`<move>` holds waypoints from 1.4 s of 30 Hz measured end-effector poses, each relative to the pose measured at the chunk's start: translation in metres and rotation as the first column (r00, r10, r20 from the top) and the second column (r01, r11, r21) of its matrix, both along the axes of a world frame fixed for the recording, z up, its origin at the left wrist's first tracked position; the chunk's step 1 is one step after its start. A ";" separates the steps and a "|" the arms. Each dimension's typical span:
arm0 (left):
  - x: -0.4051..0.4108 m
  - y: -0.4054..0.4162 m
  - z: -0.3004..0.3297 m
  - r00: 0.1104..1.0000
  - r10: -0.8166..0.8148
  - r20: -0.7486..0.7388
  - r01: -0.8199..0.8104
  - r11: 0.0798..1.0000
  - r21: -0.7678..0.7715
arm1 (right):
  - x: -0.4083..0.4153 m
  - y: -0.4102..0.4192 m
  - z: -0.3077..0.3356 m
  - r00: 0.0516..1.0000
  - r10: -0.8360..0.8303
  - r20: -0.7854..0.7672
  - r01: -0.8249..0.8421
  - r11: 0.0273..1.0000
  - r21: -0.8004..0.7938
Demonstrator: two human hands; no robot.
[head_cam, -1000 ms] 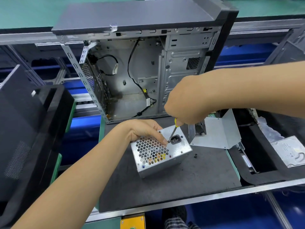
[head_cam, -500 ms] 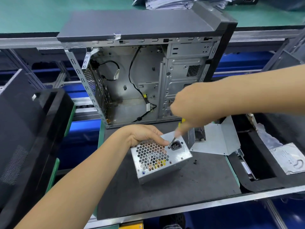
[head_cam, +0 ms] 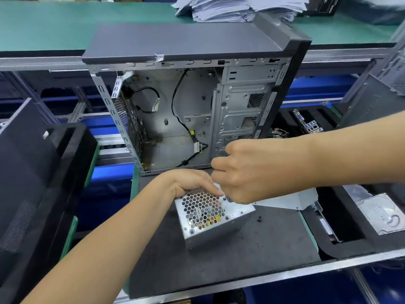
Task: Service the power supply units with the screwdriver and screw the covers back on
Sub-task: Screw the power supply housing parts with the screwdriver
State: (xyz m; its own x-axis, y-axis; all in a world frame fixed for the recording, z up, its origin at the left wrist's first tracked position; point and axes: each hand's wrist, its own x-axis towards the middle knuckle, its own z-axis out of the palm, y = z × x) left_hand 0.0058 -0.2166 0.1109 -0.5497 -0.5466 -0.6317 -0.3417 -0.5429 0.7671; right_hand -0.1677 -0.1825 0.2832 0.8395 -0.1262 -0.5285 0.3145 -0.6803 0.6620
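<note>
A silver power supply unit (head_cam: pixel 210 218) with a honeycomb grille lies on the dark mat (head_cam: pixel 241 255). My left hand (head_cam: pixel 192 183) presses on its far left top corner. My right hand (head_cam: pixel 247 172) is closed around the screwdriver, whose metal tip (head_cam: pixel 225 196) touches the unit's top face near the socket; the handle is hidden inside my fist. A bent metal cover plate (head_cam: pixel 291 200) lies just right of the unit. Small black screws (head_cam: pixel 259 220) rest on the mat beside it.
An open, empty computer case (head_cam: pixel 197 106) stands behind the mat. A black foam tray (head_cam: pixel 341 244) at the right holds a hard drive (head_cam: pixel 383 213). Black panels (head_cam: pixel 32 172) lean at the left. Stacked papers (head_cam: pixel 236 7) lie on the green bench behind.
My right hand has dropped lower over the unit and now hides the socket and the yellow handle. The view has tilted upward, so everything sits lower in frame.
</note>
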 end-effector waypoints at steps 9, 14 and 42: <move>-0.002 0.001 0.001 0.999 -0.013 0.035 0.011 0.999 0.042 | 0.013 -0.014 -0.005 0.901 -0.432 -0.033 0.433 0.896 0.100; -0.002 0.002 0.000 0.999 0.023 0.042 -0.020 0.999 -0.048 | 0.008 -0.010 -0.009 0.957 -0.288 0.023 0.283 0.949 0.139; -0.002 -0.002 -0.001 1.000 0.003 0.006 -0.004 0.999 0.052 | 0.026 -0.027 -0.008 0.700 -0.706 -0.108 0.694 0.638 0.334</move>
State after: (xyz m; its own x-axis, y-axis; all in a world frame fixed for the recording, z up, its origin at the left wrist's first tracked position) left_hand 0.0043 -0.2186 0.1097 -0.5439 -0.5147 -0.6628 -0.3443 -0.5834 0.7356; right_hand -0.1413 -0.2096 0.2753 0.5884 -0.5098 -0.6276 -0.3626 -0.8601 0.3587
